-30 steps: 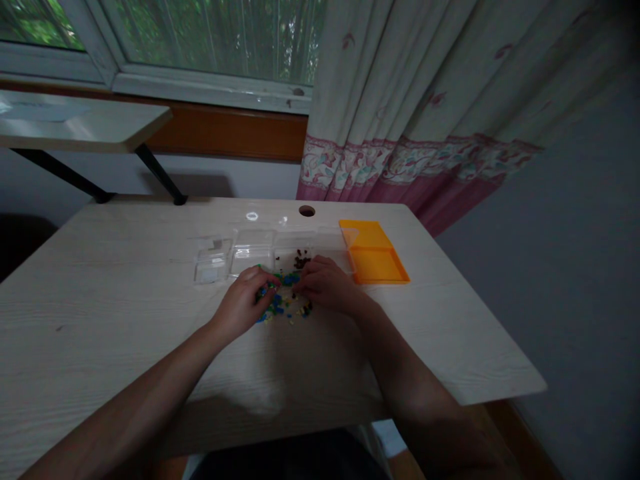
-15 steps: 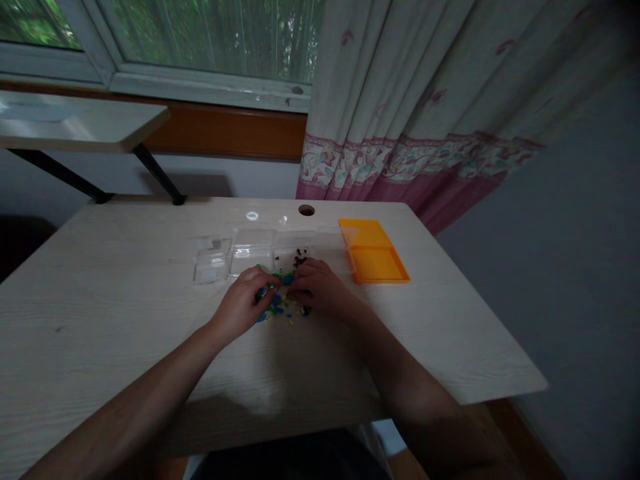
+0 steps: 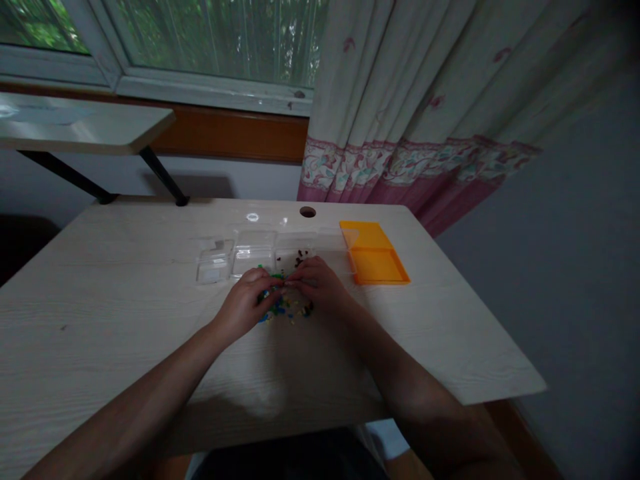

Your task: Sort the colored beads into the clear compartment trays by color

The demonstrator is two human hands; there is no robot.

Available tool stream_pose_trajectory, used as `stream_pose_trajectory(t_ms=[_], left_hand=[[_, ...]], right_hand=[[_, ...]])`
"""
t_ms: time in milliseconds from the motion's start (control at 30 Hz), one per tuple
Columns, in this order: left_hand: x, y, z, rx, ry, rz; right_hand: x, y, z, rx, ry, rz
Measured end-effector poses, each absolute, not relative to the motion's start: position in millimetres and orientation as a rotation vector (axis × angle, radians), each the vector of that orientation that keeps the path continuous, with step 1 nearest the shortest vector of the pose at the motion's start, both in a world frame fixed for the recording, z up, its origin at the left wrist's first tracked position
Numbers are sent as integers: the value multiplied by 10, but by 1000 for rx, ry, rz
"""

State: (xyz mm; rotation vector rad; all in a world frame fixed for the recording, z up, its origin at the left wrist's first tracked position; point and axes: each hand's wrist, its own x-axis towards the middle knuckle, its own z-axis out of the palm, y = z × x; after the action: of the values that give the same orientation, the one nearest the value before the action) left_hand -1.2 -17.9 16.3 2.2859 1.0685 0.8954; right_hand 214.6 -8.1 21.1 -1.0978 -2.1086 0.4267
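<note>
Small loose blue, green and yellow pieces [image 3: 280,309] lie on the pale wood-grain table [image 3: 425,333], beneath and between the left hand [image 3: 241,303] and right hand [image 3: 321,287]. Both hands' fingertips are bent and nearly meet; whether they pinch anything I cannot tell. Dark brown bits [image 3: 301,255] sit in the clear plastic compartment tray [image 3: 254,255] just beyond; a careless knuckle might jolt it, mixing colours.

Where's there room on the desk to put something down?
Bare wood shows on the desk left of the clear boxes and left hand. More shows between the orange box and the desk's near right corner. It's crowded around both hands, with tiny coloured pieces near the right hand too.
</note>
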Motion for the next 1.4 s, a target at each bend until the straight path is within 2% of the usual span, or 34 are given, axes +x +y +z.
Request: stream_pose_trajectory(t_ms=[200,733,1100,1400], left_hand=[[9,-174,161,2147,1059,985],[5,-138,163,1844,1082,1043],[-47,-77,151,2315,1311,1172],[48,18,123,2526,1586,1059]], right_hand=[[2121,-115,225,-1126,-2056,497],[2107,-131,232,-1014,-2131,317],[2202,-98,298,-1230,-1813,178],[2253,-57,283,-1247,-1871,80]])
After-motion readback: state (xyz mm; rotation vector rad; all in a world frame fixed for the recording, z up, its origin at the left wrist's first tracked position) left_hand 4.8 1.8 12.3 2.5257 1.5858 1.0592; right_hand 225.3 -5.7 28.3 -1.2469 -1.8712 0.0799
